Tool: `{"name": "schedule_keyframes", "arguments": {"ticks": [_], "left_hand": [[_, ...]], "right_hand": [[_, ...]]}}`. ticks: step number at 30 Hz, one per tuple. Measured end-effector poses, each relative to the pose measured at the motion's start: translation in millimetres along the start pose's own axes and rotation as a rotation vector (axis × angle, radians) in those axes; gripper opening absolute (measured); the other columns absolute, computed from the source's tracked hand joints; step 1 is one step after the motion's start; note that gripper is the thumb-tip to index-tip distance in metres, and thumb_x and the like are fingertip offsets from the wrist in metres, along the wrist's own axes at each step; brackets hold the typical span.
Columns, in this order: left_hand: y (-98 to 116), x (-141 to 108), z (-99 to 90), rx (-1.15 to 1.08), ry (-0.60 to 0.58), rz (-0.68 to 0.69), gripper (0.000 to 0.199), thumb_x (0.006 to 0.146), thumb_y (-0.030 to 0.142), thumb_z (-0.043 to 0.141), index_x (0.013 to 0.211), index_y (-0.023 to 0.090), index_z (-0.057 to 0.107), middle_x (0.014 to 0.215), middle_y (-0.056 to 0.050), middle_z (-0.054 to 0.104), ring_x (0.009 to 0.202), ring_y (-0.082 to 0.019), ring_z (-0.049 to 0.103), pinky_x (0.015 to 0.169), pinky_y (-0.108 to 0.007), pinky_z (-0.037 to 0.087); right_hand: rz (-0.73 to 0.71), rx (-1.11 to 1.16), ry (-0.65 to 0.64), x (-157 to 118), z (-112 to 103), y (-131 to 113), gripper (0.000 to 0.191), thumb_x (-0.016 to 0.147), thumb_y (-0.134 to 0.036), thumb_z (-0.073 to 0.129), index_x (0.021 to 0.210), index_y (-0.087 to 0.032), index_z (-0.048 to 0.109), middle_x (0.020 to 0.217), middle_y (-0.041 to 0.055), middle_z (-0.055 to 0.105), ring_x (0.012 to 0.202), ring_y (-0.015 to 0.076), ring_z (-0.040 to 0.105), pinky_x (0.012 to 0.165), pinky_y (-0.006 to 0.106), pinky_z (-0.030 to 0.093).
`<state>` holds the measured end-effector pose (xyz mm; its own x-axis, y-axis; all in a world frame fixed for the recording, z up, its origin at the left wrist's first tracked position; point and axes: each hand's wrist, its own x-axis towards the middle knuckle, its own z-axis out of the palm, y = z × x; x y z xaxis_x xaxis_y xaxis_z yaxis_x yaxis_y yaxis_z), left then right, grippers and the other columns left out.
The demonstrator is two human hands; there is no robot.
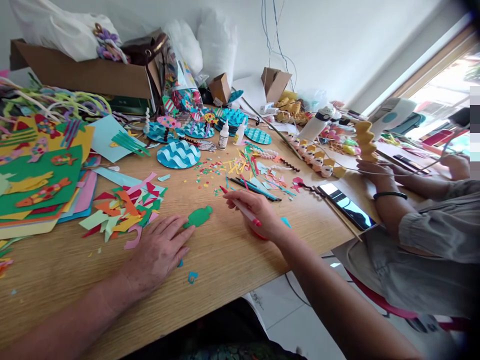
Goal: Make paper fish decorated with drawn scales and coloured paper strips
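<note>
My left hand (163,250) lies on the wooden table (221,260), fingers extended, its fingertips at the near left end of a green paper cutout (198,216). To the right of the cutout, my right hand (258,212) is closed round a white and red marker (246,212), whose red end points up and left. Part of a red item shows beneath that hand, and a blue paper piece (286,222) lies beside it. Small blue scraps (192,277) rest near my left hand.
Paper scraps (127,207) and stacked coloured sheets (41,185) are at left. Pens (255,189), glue bottles (223,136) and wavy blue discs (179,155) stand or lie farther back. At right are a phone (347,206) and another person's hand (377,172) holding a yellow wavy piece (365,141).
</note>
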<state>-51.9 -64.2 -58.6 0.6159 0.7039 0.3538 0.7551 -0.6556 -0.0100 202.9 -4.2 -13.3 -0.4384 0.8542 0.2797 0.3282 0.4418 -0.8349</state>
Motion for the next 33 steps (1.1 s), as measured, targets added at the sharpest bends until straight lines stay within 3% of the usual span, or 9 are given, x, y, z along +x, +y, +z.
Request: {"name": "schedule_keyframes", "arguments": {"ticks": [3,6,8,11,14,19,22,33], "left_hand": [[-1.7,-1.3,3.5,-0.015,0.03,-0.001,0.034,0.09,0.027,0.037,0.113,0.018,0.061,0.117,-0.011,0.059,0.11,-0.027,0.05,0.092,-0.045,0.041],[-3.6,-2.6,7.0,-0.028,0.055,-0.007,0.035,0.091,0.029,0.035,0.113,0.02,0.06,0.117,-0.01,0.059,0.109,-0.027,0.051,0.091,-0.044,0.041],[-4.2,-3.3,8.5,-0.036,0.061,-0.007,0.036,0.091,0.031,0.034,0.113,0.021,0.06,0.117,-0.009,0.06,0.109,-0.026,0.051,0.091,-0.044,0.041],[-3.2,-3.7,9.0,-0.043,0.054,-0.02,0.034,0.091,0.03,0.035,0.115,0.022,0.059,0.119,-0.008,0.059,0.111,-0.025,0.05,0.093,-0.043,0.04],[-0.6,-3.1,6.8,-0.039,0.04,-0.041,0.033,0.09,0.028,0.037,0.115,0.021,0.058,0.12,-0.008,0.058,0.112,-0.025,0.049,0.095,-0.044,0.039],[2.1,0.3,-2.2,-0.009,-0.023,-0.025,0.031,0.088,0.025,0.042,0.113,0.02,0.059,0.118,-0.009,0.058,0.11,-0.027,0.05,0.093,-0.045,0.041],[2.6,2.1,-5.0,-0.021,-0.032,-0.031,0.03,0.086,0.023,0.045,0.112,0.019,0.06,0.117,-0.01,0.058,0.109,-0.027,0.05,0.092,-0.045,0.043],[3.5,3.0,-4.8,-0.017,-0.031,-0.031,0.033,0.085,0.022,0.046,0.115,0.019,0.058,0.116,-0.01,0.058,0.109,-0.028,0.05,0.092,-0.046,0.043]], "right_hand": [[0.185,0.253,-0.003,-2.7,-27.5,8.2,0.026,0.083,-0.026,0.048,0.101,-0.018,0.065,0.089,0.0059,0.066,0.084,0.0143,0.062,0.077,0.029,0.049],[0.273,0.407,0.016,-7.5,-43.7,8.8,0.023,0.079,-0.027,0.052,0.095,-0.018,0.067,0.088,0.0058,0.067,0.082,0.015,0.063,0.076,0.029,0.05],[0.288,0.518,0.033,-10.1,-42.3,5.3,0.023,0.078,-0.029,0.054,0.093,-0.018,0.067,0.086,0.0057,0.066,0.078,0.0144,0.063,0.071,0.028,0.05],[0.254,0.604,0.036,-9.7,-23.5,-2.4,0.024,0.076,-0.032,0.059,0.098,-0.022,0.064,0.087,0.0035,0.065,0.076,0.0127,0.062,0.067,0.026,0.048],[0.211,0.54,0.034,-3.2,3.0,-10.0,0.029,0.07,-0.031,0.067,0.098,-0.024,0.06,0.084,0.0004,0.062,0.077,0.0122,0.059,0.07,0.026,0.047],[0.198,0.247,0.013,8.0,36.5,-18.1,0.012,0.077,-0.03,0.058,0.077,-0.018,0.056,0.069,-0.0024,0.055,0.062,0.0082,0.049,0.057,0.021,0.038],[0.196,0.044,-0.012,7.9,49.9,-18.1,0.007,0.079,-0.025,0.053,0.079,-0.018,0.055,0.064,-0.0042,0.053,0.057,0.0075,0.045,0.053,0.02,0.034],[0.201,-0.06,-0.053,7.3,65.9,-13.0,0.005,0.077,-0.02,0.055,0.08,-0.018,0.057,0.069,-0.002,0.062,0.059,0.0084,0.053,0.056,0.019,0.039]]}}
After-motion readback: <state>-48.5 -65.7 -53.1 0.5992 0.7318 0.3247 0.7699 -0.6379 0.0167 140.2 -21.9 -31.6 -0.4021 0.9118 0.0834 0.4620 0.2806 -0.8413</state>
